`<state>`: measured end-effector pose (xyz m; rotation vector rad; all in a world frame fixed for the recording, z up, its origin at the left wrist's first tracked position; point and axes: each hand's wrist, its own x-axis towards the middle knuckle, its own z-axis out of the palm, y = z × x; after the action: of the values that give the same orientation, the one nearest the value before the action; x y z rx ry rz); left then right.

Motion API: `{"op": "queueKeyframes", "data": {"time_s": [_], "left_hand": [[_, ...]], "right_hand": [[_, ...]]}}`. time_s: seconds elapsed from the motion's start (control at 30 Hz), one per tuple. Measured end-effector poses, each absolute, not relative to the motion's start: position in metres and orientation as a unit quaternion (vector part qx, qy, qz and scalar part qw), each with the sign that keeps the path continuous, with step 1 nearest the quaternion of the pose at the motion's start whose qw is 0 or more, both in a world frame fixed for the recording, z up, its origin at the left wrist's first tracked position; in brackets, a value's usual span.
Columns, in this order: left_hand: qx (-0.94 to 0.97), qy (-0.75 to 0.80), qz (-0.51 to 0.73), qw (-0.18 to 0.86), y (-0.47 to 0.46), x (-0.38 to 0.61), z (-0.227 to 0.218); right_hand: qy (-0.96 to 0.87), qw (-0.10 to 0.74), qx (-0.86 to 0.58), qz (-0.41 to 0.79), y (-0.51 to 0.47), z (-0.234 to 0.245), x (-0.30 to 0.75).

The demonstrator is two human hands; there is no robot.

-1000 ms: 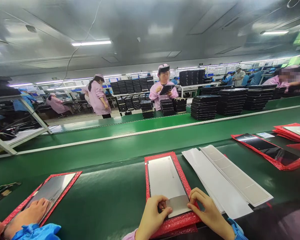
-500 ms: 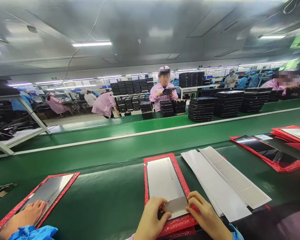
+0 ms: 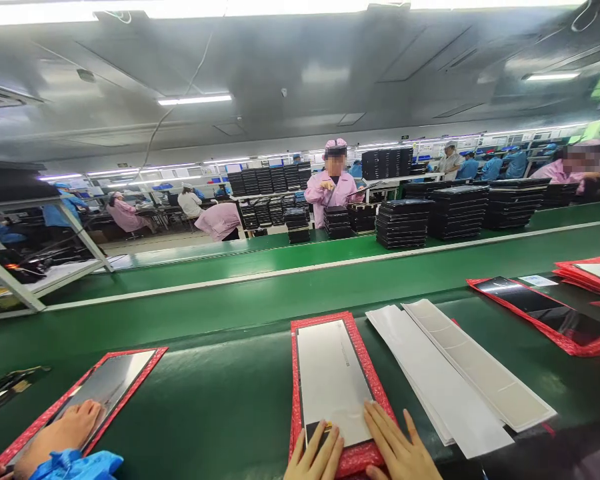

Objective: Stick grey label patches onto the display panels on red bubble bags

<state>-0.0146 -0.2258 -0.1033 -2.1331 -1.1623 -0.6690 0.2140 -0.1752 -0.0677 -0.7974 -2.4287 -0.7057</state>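
A flat display panel (image 3: pixel 330 373) with a pale silvery face and dark edges lies before me on red bubble wrap (image 3: pixel 363 347). My left hand (image 3: pixel 316 457) rests on the panel's near left corner, fingers stretched out beside a small black patch. Along the near right edge lies my right hand (image 3: pixel 397 443), its fingers flat and straight, partly on the bubble wrap. Both hands are open. To the right are white paper sheets (image 3: pixel 430 373) and a sheet of greyish rectangular stickers (image 3: pixel 480 367). The near ends of my hands run out of view.
At left, a co-worker's hand (image 3: pixel 77 427) lies on another panel (image 3: pixel 123 373) on red wrap. A black panel (image 3: pixel 545 307) sits at right. Beyond the green bench (image 3: pixel 220 373), stacks of black trays (image 3: pixel 403 223) stand near a person in pink (image 3: pixel 334 187).
The greyish sticker held between my fingers is no longer raised above the panel. My hands have gone from pinching to lying flat at the panel's near end. The view has shifted slightly.
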Motion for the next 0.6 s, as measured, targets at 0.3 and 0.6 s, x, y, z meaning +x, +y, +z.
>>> {"op": "queueKeyframes", "data": {"time_s": [0.3, 0.6], "left_hand": [[-0.803, -0.452, -0.250, 0.298, -0.209, 0.001, -0.091], [-0.785, -0.507, -0.269, 0.234, -0.227, -0.061, -0.012]], "right_hand": [[-0.868, 0.249, -0.359, -0.234, -0.178, -0.053, 0.226], [-0.876, 0.290, -0.284, -0.262, -0.177, -0.065, 0.195]]}}
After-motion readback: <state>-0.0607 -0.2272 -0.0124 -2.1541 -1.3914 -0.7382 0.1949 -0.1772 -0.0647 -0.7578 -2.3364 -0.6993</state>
